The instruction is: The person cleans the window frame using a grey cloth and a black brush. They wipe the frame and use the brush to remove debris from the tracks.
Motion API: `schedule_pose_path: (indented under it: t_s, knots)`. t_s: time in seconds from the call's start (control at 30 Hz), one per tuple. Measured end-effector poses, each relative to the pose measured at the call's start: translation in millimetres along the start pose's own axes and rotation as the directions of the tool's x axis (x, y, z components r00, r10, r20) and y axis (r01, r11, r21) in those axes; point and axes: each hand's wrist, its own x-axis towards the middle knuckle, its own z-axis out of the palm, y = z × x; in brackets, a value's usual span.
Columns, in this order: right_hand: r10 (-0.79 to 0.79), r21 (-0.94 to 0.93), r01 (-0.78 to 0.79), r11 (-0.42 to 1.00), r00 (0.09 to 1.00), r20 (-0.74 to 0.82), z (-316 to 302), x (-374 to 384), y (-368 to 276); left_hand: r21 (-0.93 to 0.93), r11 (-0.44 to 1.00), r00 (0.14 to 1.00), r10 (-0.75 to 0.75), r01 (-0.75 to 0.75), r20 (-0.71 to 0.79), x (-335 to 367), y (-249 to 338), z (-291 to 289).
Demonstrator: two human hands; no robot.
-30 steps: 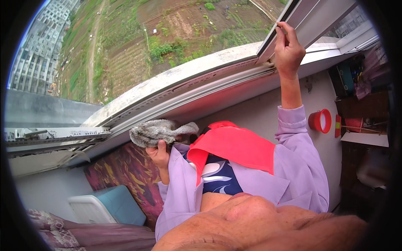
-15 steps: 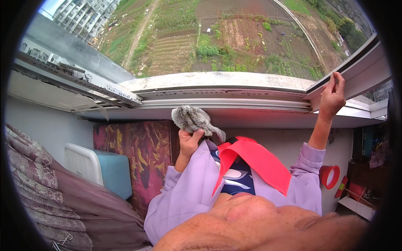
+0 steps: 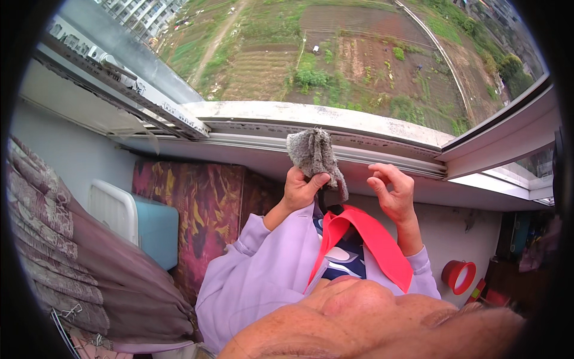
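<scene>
A fuzzy grey cleaning cloth [image 3: 317, 154] hangs bunched in my left hand [image 3: 303, 190], whose thumb and fingers pinch its lower part. The cloth's top edge stands in front of the white window track [image 3: 365, 152]; whether the two touch I cannot tell. To the right, my right hand [image 3: 394, 192] is raised below the track with fingers curled loosely and apart, holding nothing. Beyond the track lies the pale, stained outer sill [image 3: 335, 119]. The white sliding window frame [image 3: 502, 134] rises on the right, away from both hands.
Left stand a blue storage box with white lid [image 3: 156, 230], a patterned purple-red panel [image 3: 194, 206] and a mauve curtain [image 3: 113, 263]. A red round container [image 3: 459, 276] is at lower right. The window gap opens high above garden plots [image 3: 353, 60].
My right hand has left the window frame and come down and left, toward the cloth. My left hand has carried the cloth right and slightly up. The view has tilted a little.
</scene>
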Motion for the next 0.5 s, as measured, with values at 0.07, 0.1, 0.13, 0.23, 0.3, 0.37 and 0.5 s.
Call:
schedule_pose_path:
  t_s: [0.07,0.1,0.13,0.23,0.3,0.37,0.5]
  knots:
    - [-0.019,0.066,0.009,0.998,0.990,0.142,14,-3,-4,0.029,1.000,1.000,0.005,-0.004,-0.012,6,4,15]
    - [-0.040,0.070,0.027,0.997,0.979,0.199,18,-3,-5,0.031,1.000,1.000,-0.006,0.007,-0.016,9,4,21]
    - [-0.021,0.078,0.003,0.997,0.974,0.224,22,-6,-3,0.040,0.999,1.000,-0.014,0.015,-0.024,9,0,25]
    - [0.036,0.127,-0.069,0.990,0.968,0.248,32,-10,0,0.072,0.997,0.999,-0.033,0.036,-0.035,9,-6,34]
    - [0.117,0.156,-0.162,0.974,0.957,0.265,35,-12,0,0.087,0.995,0.999,-0.042,0.044,-0.024,8,-7,38]
    - [0.085,0.201,-0.129,0.971,0.973,0.216,40,-16,3,0.089,0.996,0.999,-0.021,0.018,0.031,7,-10,35]
    - [0.055,0.265,-0.106,0.958,0.979,0.196,47,-24,7,0.025,1.000,1.000,0.015,-0.015,0.011,4,-10,33]
